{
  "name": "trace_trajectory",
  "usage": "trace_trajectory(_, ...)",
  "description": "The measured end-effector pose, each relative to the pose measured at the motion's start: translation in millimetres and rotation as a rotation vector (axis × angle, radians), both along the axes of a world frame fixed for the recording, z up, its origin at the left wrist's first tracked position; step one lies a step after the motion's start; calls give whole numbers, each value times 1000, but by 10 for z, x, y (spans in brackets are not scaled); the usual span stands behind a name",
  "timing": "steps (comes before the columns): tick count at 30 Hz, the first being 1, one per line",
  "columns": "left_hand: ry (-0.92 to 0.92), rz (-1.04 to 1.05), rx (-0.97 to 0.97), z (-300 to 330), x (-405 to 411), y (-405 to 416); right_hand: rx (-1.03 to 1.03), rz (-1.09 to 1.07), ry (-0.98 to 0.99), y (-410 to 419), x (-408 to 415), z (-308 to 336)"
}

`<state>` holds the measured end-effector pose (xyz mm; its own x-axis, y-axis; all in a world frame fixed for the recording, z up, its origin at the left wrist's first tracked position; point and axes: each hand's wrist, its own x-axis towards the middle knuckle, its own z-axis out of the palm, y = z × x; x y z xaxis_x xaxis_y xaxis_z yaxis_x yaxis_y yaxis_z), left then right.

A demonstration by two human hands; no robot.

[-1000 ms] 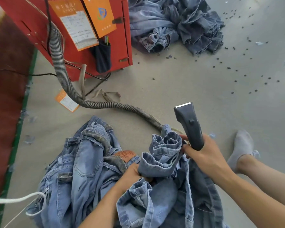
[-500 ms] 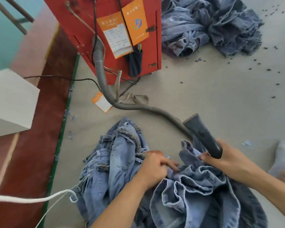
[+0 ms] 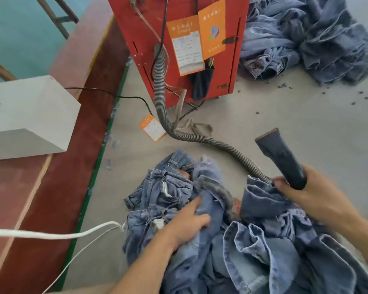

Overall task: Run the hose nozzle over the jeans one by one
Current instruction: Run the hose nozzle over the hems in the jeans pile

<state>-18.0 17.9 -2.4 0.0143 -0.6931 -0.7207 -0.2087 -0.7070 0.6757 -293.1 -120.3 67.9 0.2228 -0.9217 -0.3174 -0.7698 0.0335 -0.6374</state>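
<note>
A heap of light blue jeans (image 3: pixel 238 240) lies on the floor right in front of me. My right hand (image 3: pixel 306 194) grips the dark hose nozzle (image 3: pixel 283 158), which points up and to the left, clear of the denim. Its grey ribbed hose (image 3: pixel 164 98) runs back to the red machine (image 3: pixel 179 39). My left hand (image 3: pixel 187 223) rests on the jeans in the middle of the heap, its fingers gathering the cloth; the grip is blurred.
A second pile of darker jeans (image 3: pixel 310 39) lies at the back right, with scraps scattered on the floor. A white box (image 3: pixel 30 115) sits on the red-brown strip at left. A white cord (image 3: pixel 51 234) crosses the lower left. An orange tag (image 3: pixel 152 128) lies by the hose.
My view has swung left and nearer. My left hand came out from under the folded denim and moved over the top of the heap. The nozzle tilted further to the left.
</note>
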Motion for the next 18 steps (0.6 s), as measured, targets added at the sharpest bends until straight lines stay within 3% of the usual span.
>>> trace_trajectory(3, -189, -479, -162, 250, -472, -101, 87, 141, 10, -118, 313, 89)
trace_trajectory(5, -185, -642, -153, 390, -745, -97, 163, 233, 32, -86, 501, 58)
trace_trajectory(7, -95, -711, -28, 451, -839, -88, 221, 315, 122, 2, 605, -37)
trace_trajectory(10, 355, -496, 215, 436, -440, -242, 203, 361, 235, 149, 577, -182)
trace_trajectory(11, 443, -334, 248, 419, -200, -309, 217, 339, 209, 204, 534, -214)
trace_trajectory(12, 407, -126, 212, 377, 66, -394, 237, 316, 180, 258, 469, -242)
trace_trajectory(13, 227, 116, 141, 297, 326, -473, 261, 299, 158, 309, 384, -249)
trace_trajectory(14, -102, 334, 60, 176, 574, -536, 273, 286, 139, 348, 308, -255)
trace_trajectory(15, -502, 429, 24, 5, 809, -573, 287, 276, 119, 376, 223, -255)
trace_trajectory(16, -787, 433, 65, -173, 981, -544, 289, 264, 105, 403, 189, -263)
trace_trajectory(17, -878, 399, 145, -344, 1109, -496, 292, 253, 84, 429, 176, -284)
trace_trajectory(18, -814, 357, 239, -538, 1193, -456, 277, 220, 52, 452, 166, -317)
